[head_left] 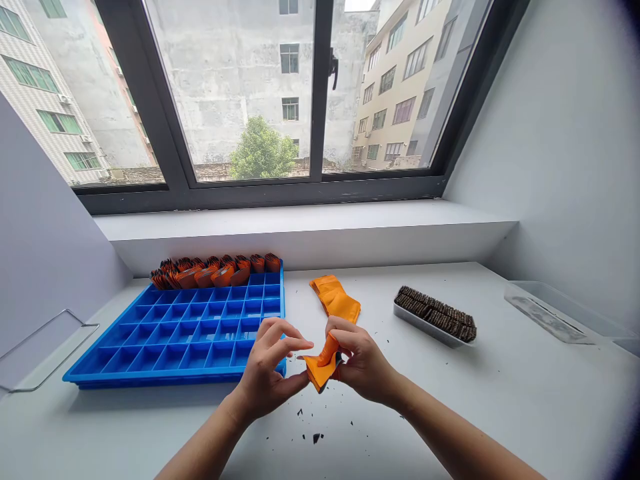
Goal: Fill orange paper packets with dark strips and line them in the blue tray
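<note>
My right hand (363, 360) is closed on a small orange packet (316, 375) above the table, with an orange ribbed finger cot (329, 350) on one digit lying against it. The packet's dark inner side shows at its right edge. My left hand (273, 367) is beside the packet; its thumb tip touches the lower left edge, while its other fingers are curved and apart. Just behind the hands lies a stack of flat orange packets (336, 298). Over to the right, a clear tray (430, 327) holds rows of thin dark brown pieces (435, 312).
A blue compartment tray (175, 382) stands at left, bundles of orange packets (215, 272) filling its back row. Dark crumbs (316, 438) litter the table (370, 440) in front. At the right is a clear plastic container (550, 313); a wire stand (50, 387) is at far left.
</note>
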### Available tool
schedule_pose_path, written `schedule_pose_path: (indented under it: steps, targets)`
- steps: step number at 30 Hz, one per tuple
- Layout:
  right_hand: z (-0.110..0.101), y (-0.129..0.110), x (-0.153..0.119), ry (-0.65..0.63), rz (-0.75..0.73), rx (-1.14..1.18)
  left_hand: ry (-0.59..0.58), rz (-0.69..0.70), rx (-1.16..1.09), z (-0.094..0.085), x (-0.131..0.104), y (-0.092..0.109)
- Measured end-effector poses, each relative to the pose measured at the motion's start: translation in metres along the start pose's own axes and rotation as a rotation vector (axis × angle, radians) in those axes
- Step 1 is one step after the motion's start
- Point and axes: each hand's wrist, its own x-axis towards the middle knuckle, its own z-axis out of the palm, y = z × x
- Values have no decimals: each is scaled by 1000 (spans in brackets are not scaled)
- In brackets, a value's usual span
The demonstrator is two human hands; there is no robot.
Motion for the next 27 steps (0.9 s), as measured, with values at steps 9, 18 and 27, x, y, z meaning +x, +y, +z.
schedule_pose_path:
  steps: [9, 18, 27]
  targets:
    - [4, 1, 0, -36, 101, 62, -151, -145, -311, -2, -1, 5]
    - [6, 10, -2, -73, 105, 91, -180, -271, -405, -2, -1, 4]
    - [-81, -10, 15, -227, 107, -235, -92, -372, -358, -4, 3, 0]
